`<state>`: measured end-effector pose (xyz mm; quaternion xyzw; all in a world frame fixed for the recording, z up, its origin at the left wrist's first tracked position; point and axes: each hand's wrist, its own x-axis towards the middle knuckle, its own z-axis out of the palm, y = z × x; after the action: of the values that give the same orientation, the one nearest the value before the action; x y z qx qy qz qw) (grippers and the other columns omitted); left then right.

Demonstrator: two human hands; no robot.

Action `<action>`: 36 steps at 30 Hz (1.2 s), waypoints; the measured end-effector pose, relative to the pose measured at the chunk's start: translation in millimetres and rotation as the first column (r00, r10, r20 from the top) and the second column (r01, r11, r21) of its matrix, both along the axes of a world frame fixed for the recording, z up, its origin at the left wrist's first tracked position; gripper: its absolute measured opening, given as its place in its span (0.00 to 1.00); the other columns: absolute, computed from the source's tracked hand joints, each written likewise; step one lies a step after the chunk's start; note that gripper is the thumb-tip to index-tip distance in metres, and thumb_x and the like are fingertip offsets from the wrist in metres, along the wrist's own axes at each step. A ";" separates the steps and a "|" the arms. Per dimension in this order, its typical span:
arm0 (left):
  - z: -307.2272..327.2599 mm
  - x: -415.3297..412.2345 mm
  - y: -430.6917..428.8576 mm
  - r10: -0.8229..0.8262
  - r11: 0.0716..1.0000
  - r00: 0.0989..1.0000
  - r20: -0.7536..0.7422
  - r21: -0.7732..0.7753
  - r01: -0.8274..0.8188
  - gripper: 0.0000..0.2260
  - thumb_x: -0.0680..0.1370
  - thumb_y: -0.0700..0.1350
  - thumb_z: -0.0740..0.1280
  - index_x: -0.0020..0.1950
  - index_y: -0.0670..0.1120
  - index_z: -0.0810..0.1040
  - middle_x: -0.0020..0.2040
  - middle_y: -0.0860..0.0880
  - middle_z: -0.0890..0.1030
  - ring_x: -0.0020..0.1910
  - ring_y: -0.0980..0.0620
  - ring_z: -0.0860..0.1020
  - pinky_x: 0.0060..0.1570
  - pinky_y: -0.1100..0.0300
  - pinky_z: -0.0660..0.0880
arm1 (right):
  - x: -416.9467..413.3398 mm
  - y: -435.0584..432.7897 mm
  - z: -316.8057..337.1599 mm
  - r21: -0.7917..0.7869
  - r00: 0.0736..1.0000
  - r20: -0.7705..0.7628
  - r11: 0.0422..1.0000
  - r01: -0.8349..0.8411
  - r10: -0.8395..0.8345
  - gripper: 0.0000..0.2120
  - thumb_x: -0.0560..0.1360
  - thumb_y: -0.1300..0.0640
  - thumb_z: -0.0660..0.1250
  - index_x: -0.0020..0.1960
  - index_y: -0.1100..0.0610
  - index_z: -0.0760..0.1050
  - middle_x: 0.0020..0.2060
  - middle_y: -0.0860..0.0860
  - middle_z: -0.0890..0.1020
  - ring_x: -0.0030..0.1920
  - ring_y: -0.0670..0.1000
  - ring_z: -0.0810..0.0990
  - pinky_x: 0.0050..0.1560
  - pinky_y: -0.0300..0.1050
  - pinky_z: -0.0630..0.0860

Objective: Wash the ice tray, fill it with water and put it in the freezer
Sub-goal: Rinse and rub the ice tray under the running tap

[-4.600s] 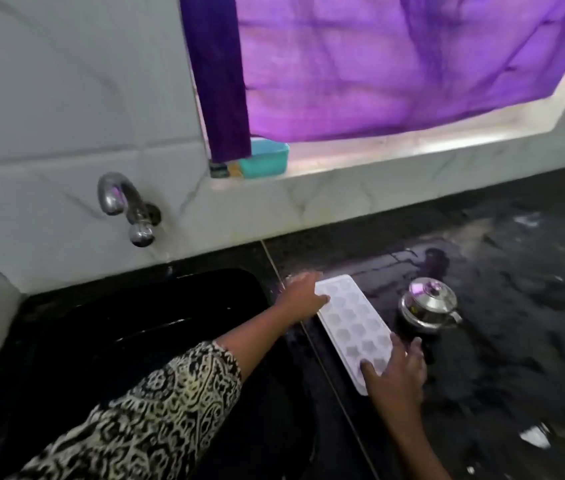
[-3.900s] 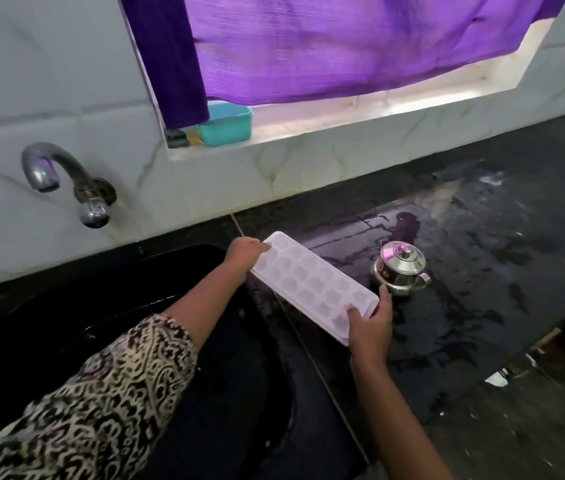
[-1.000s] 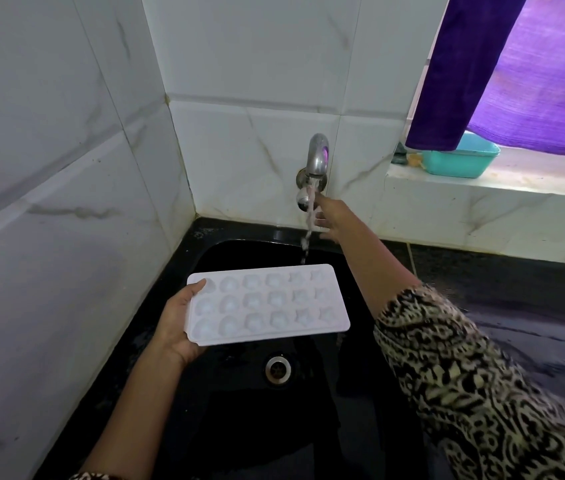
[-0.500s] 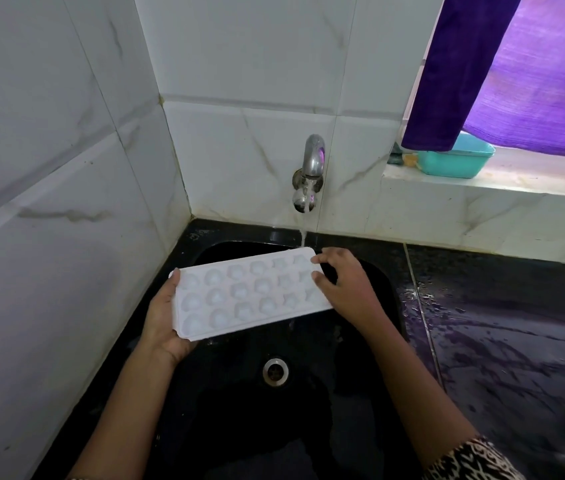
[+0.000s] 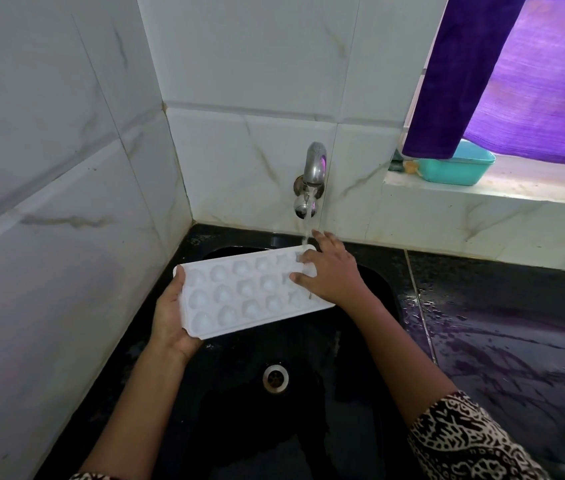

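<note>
A white ice tray [image 5: 239, 292] with several rounded cells is held level over the black sink [image 5: 371, 282]. My left hand [image 5: 170, 317] grips its near left end from below. My right hand [image 5: 333, 271] lies on the tray's right end, fingers spread over the cells. The steel tap [image 5: 312, 168] on the tiled wall is running, and its stream falls onto the tray's far right corner beside my right fingers.
The sink drain [image 5: 275, 377] lies below the tray. White tiled walls close in the left and back. A wet black counter [image 5: 502, 327] runs to the right. A teal tub [image 5: 454, 168] sits on the window ledge under a purple curtain [image 5: 516, 74].
I carried the tray from the counter to the sink and my right hand turned on the tap. Since half a second ago, the tray's right end has moved under the stream, my right hand spread on it.
</note>
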<state>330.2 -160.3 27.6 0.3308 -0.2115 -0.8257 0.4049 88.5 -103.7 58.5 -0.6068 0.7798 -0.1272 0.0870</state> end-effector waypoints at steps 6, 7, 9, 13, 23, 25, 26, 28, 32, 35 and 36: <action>-4.6 -3.8 5.4 0.004 1.000 1.000 0.006 -0.004 -0.004 0.29 0.77 0.62 0.59 0.69 0.43 0.74 0.63 0.40 0.79 0.59 0.39 0.79 0.48 0.43 0.81 | 10.1 -2.3 -1.4 0.019 0.998 -0.058 1.000 -0.007 0.008 0.21 0.78 0.44 0.60 0.67 0.52 0.71 0.77 0.52 0.44 0.76 0.53 0.39 0.73 0.61 0.48; -3.9 -3.9 5.1 0.008 1.000 1.000 -0.003 -0.013 -0.008 0.30 0.76 0.62 0.60 0.69 0.43 0.73 0.63 0.40 0.79 0.59 0.39 0.79 0.48 0.43 0.80 | 9.8 -2.2 -2.1 -0.001 0.999 -0.037 1.000 -0.018 0.018 0.20 0.78 0.45 0.61 0.67 0.52 0.71 0.77 0.52 0.45 0.76 0.52 0.40 0.73 0.60 0.49; -3.2 -3.3 4.5 0.007 0.999 1.000 -0.024 -0.032 -0.008 0.31 0.75 0.62 0.60 0.70 0.43 0.73 0.63 0.40 0.79 0.59 0.39 0.80 0.48 0.42 0.80 | 6.6 -1.1 -3.2 -0.059 1.000 0.002 0.998 -0.011 0.012 0.19 0.76 0.44 0.63 0.64 0.51 0.73 0.77 0.51 0.48 0.77 0.52 0.42 0.73 0.59 0.51; -5.4 -4.2 6.7 0.004 1.000 1.000 -0.026 -0.027 -0.004 0.29 0.77 0.62 0.59 0.69 0.42 0.73 0.62 0.39 0.80 0.56 0.39 0.81 0.45 0.44 0.81 | 1.8 -0.1 -2.5 -0.018 0.998 0.001 0.998 0.062 -0.062 0.19 0.74 0.39 0.64 0.61 0.46 0.73 0.77 0.49 0.47 0.76 0.53 0.40 0.71 0.64 0.47; 0.3 -5.9 14.6 0.050 0.998 0.997 -0.053 -0.035 -0.052 0.25 0.80 0.61 0.56 0.48 0.46 0.87 0.55 0.41 0.84 0.49 0.41 0.84 0.41 0.45 0.82 | -0.2 1.0 -5.8 -0.077 0.998 0.023 0.995 0.060 -0.058 0.20 0.74 0.39 0.64 0.62 0.45 0.74 0.77 0.50 0.49 0.77 0.52 0.42 0.72 0.61 0.47; -0.7 -6.3 17.2 0.057 0.998 0.996 -0.065 -0.021 -0.059 0.25 0.79 0.61 0.57 0.49 0.45 0.87 0.56 0.41 0.83 0.50 0.41 0.84 0.41 0.45 0.82 | 2.5 0.9 -7.6 -0.063 0.998 -0.012 0.996 0.059 -0.060 0.20 0.75 0.39 0.62 0.64 0.46 0.72 0.77 0.51 0.47 0.76 0.52 0.40 0.72 0.62 0.44; -0.6 -6.8 18.0 0.058 0.998 0.996 -0.070 -0.020 -0.060 0.25 0.79 0.61 0.57 0.49 0.45 0.87 0.56 0.41 0.83 0.50 0.41 0.84 0.41 0.45 0.82 | 4.4 -0.1 -8.9 -0.049 0.999 -0.013 0.998 0.044 -0.045 0.20 0.76 0.41 0.61 0.65 0.47 0.71 0.77 0.51 0.44 0.76 0.52 0.38 0.72 0.63 0.44; -0.3 -7.1 18.2 0.055 0.998 0.995 -0.081 -0.024 -0.057 0.25 0.79 0.61 0.57 0.49 0.45 0.87 0.57 0.41 0.83 0.51 0.41 0.83 0.41 0.44 0.81 | 6.4 -1.9 -11.4 -0.015 1.000 0.019 1.000 0.000 0.000 0.21 0.78 0.44 0.60 0.68 0.49 0.68 0.77 0.50 0.40 0.76 0.52 0.36 0.72 0.63 0.43; -1.1 -4.1 19.6 0.053 0.998 0.994 -0.097 -0.028 -0.056 0.26 0.79 0.61 0.57 0.51 0.44 0.86 0.59 0.40 0.82 0.53 0.40 0.83 0.43 0.43 0.81 | -1.2 -0.7 -11.3 -0.010 0.996 0.079 0.999 -0.039 0.040 0.20 0.77 0.44 0.62 0.67 0.49 0.69 0.77 0.48 0.42 0.76 0.52 0.36 0.73 0.62 0.44; -6.4 -4.8 23.9 0.044 0.999 0.995 -0.088 -0.023 -0.046 0.26 0.80 0.62 0.56 0.55 0.44 0.85 0.62 0.40 0.80 0.57 0.39 0.81 0.46 0.42 0.81 | -7.4 1.1 -9.7 0.023 1.000 0.009 1.000 -0.001 0.001 0.22 0.74 0.39 0.63 0.65 0.46 0.71 0.77 0.49 0.43 0.76 0.53 0.37 0.72 0.63 0.43; -7.1 -5.8 25.5 0.047 0.999 0.995 -0.084 -0.022 -0.049 0.26 0.80 0.62 0.56 0.54 0.44 0.85 0.62 0.40 0.80 0.56 0.39 0.81 0.46 0.43 0.81 | -6.9 0.6 -10.0 0.030 1.000 -0.010 1.000 0.004 -0.004 0.23 0.74 0.38 0.63 0.65 0.46 0.71 0.77 0.50 0.42 0.76 0.53 0.36 0.72 0.64 0.42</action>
<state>324.4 -134.8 20.4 0.2964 -0.1962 -0.8263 0.4369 81.6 -103.1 48.5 -0.6046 0.7832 -0.1125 0.0918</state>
